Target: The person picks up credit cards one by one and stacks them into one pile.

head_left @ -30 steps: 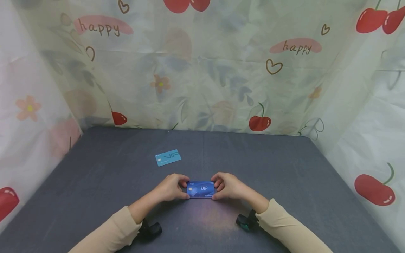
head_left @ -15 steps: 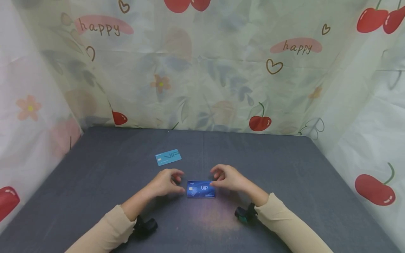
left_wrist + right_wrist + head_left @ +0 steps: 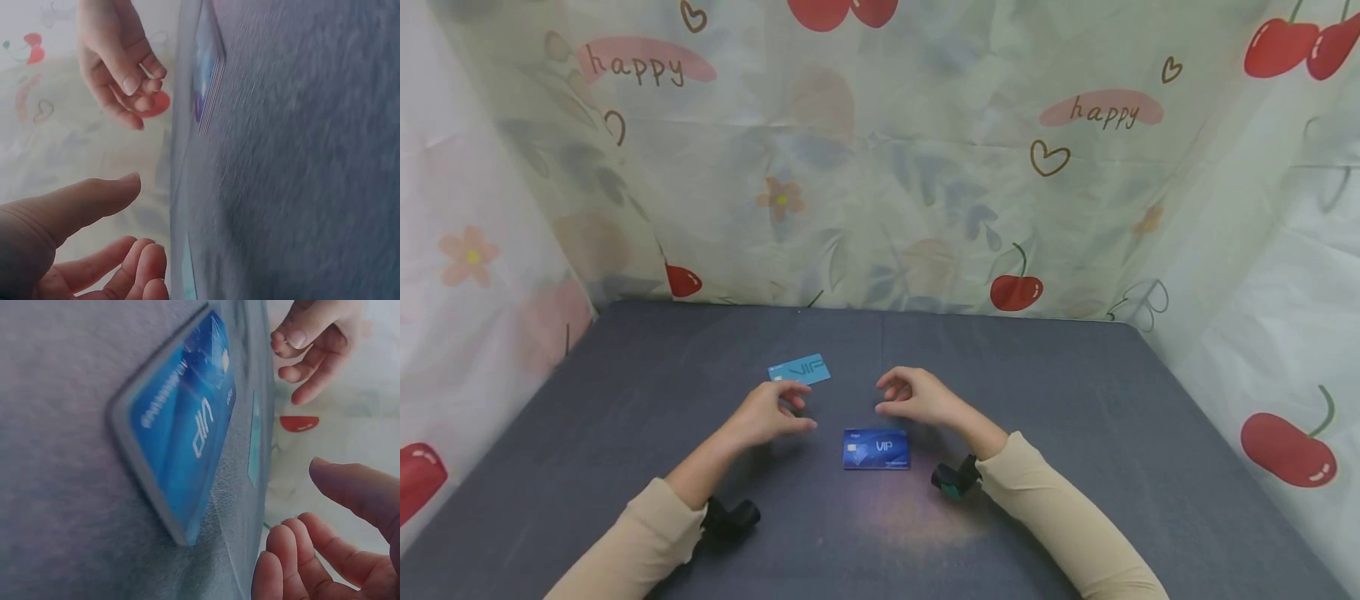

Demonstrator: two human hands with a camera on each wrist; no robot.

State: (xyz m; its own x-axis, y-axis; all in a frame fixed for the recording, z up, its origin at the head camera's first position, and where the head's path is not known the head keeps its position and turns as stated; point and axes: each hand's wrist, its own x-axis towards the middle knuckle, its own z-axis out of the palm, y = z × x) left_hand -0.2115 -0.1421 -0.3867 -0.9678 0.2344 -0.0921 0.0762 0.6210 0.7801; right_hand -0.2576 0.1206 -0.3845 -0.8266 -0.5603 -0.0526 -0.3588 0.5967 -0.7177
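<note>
A small stack of dark blue VIP cards (image 3: pixel 876 450) lies flat on the grey table; its layered edge shows in the left wrist view on the card stack (image 3: pixel 208 69). Farther back and to the left is a single light blue VIP card (image 3: pixel 800 369), its lower edge partly covered by my left hand (image 3: pixel 767 414). That hand hovers near the light blue card, thumb and fingers apart and holding nothing. My right hand (image 3: pixel 919 397) is above and behind the dark blue stack, fingers relaxed with a gap to the thumb, and it too holds nothing.
The grey cloth-covered table (image 3: pixel 1060 467) reaches back to a printed curtain (image 3: pixel 880 167) with cherries and hearts. Similar curtain sides hang at left and right. Each wrist wears a black camera, such as the right wrist camera (image 3: pixel 953 479).
Both hands have let go of the dark blue stack's ends and lifted away. The left hand moved back and left toward the light blue card; the right hand moved back and slightly left. The cards stayed put.
</note>
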